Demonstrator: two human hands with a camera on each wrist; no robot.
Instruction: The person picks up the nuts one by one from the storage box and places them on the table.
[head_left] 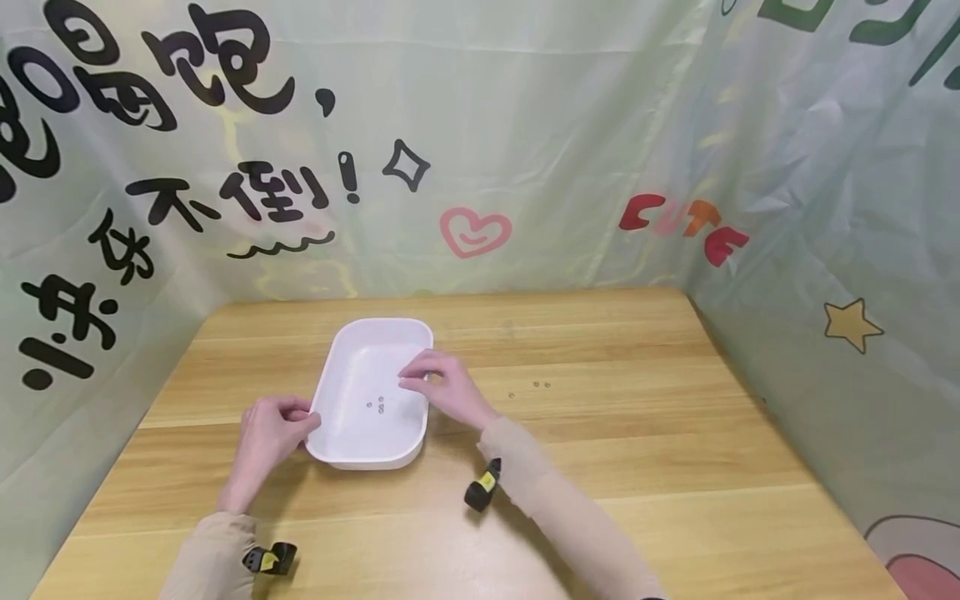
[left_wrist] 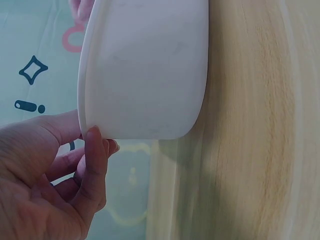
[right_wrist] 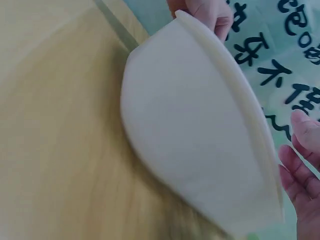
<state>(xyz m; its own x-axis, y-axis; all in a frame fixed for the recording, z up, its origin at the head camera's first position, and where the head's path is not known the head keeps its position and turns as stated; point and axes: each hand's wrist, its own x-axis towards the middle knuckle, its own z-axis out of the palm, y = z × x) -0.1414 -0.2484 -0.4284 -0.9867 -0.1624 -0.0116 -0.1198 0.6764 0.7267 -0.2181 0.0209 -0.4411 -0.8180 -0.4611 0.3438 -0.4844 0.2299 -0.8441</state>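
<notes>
Within pinching left grip (head_left: 272,429), rim of white tray (head_left: 367,358); above it, right grip (head_left: 450,388), parted

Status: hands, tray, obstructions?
Left hand grips white tray. Right hand over tray's right side, nothing visible held. Small ring-like pieces inside, three on table. No obstruction seen.

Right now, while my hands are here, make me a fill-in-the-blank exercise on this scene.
1. The hand gripping the white tray is the person's ____ one.
2. On the table, right of the tray, lie ____ tiny rings.
3. The heart on the backdrop is ____.
Missing words: left; three; pink.
</notes>
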